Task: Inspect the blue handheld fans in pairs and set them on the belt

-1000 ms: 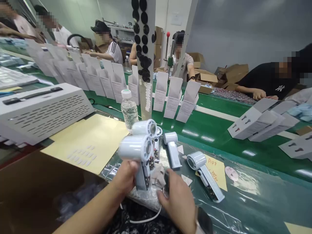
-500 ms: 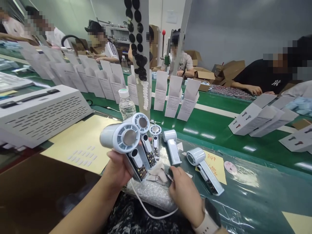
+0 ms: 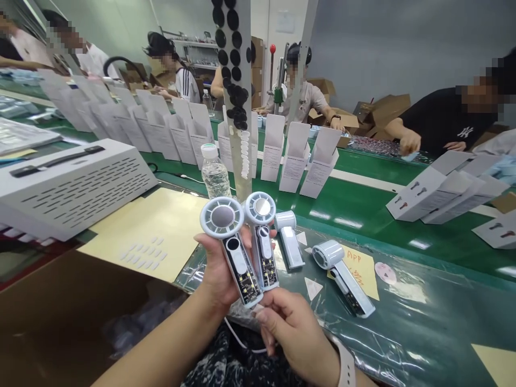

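Observation:
My left hand (image 3: 220, 269) grips two pale blue handheld fans side by side, round faces toward me: the left fan (image 3: 231, 242) and the right fan (image 3: 262, 236). Both handles are uncovered, with circuit boards showing. My right hand (image 3: 292, 328), with a watch on its wrist, is closed just below the fans' handle ends, fingers pinched on something small I cannot make out. Two more fans lie on the green mat: one (image 3: 289, 242) right behind the held pair, another (image 3: 342, 274) further right.
A water bottle (image 3: 213, 173) stands behind the fans. A yellow sheet (image 3: 133, 236) with small white stickers lies to the left, beside a white vented machine (image 3: 68, 183). Open white cartons (image 3: 296, 158) line the green conveyor. Several other people work across it.
My left hand turned the two fans upright and face-on to me. My right hand came off the mat and closed under the handle ends.

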A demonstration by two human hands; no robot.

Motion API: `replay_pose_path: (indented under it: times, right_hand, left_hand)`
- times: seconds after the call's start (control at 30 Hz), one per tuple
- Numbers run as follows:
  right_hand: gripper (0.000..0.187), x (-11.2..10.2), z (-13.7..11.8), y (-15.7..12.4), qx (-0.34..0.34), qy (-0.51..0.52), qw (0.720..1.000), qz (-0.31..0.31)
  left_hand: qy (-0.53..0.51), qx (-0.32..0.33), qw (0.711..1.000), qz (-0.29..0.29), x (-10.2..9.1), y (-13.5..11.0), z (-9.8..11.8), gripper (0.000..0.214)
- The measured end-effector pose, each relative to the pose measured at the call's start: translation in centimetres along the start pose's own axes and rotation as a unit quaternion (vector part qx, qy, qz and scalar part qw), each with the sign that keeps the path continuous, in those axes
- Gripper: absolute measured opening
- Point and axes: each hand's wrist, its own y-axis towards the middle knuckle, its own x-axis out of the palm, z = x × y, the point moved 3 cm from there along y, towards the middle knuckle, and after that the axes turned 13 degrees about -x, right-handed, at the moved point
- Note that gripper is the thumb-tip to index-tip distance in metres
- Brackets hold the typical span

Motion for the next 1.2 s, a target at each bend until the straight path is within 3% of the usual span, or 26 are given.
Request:
replay_pose_path:
  times: [0.1, 0.27, 0.37, 0.43, 0.6, 0.67, 0.77, 0.97, 1.1, 1.2]
  right_hand:
    - [0.047, 0.3, 0.1, 0.0, -0.039, 0.010, 0.999, 0.009]
    - [0.049, 0.7, 1.2, -0.3, -0.026, 0.046, 0.998, 0.026]
    - [0.050, 1.1, 1.9, -0.4, 0.000, 0.073, 0.995, 0.069]
    - [0.050, 1.1, 1.9, -0.4, -0.001, 0.072, 0.995, 0.066]
    - [0.044, 0.4, -0.2, -0.4, -0.136, -0.098, 0.986, 0.013]
    - [0.043, 0.1, -0.8, -0.5, -0.173, -0.111, 0.978, 0.023]
    - [0.040, -0.2, -0.2, -0.7, -0.115, -0.091, 0.986, 0.075]
    - [0.046, 0.6, 1.7, -0.9, -0.025, 0.050, 0.989, 0.138]
    - [0.042, 0.1, 1.0, -0.8, -0.043, 0.024, 0.993, 0.109]
    - [0.040, -1.5, -0.3, -1.0, -0.114, -0.072, 0.986, 0.096]
  left_hand:
    - [0.006, 0.024, 1.000, 0.004, -0.3, -0.1, -0.1, 0.064]
    - [0.009, 0.034, 0.999, 0.024, -1.1, -0.2, -0.9, 0.067]
    - [0.036, 0.098, 0.993, 0.056, -1.2, -0.2, -0.9, 0.067]
    - [0.058, 0.118, 0.990, 0.053, -1.0, -0.2, -0.9, 0.067]
    - [-0.013, 0.037, 0.999, 0.022, -0.7, -0.5, -0.7, 0.064]
    - [-0.058, 0.008, 0.998, 0.012, -0.7, -0.6, -0.6, 0.061]
    - [-0.057, 0.012, 0.998, 0.007, -0.6, -0.6, -0.5, 0.060]
    - [0.048, 0.102, 0.993, 0.016, -0.1, -1.0, -0.8, 0.066]
    - [0.077, 0.101, 0.992, -0.007, -0.2, -1.0, -1.2, 0.067]
    - [0.058, 0.078, 0.995, -0.016, -0.6, -0.8, -0.9, 0.069]
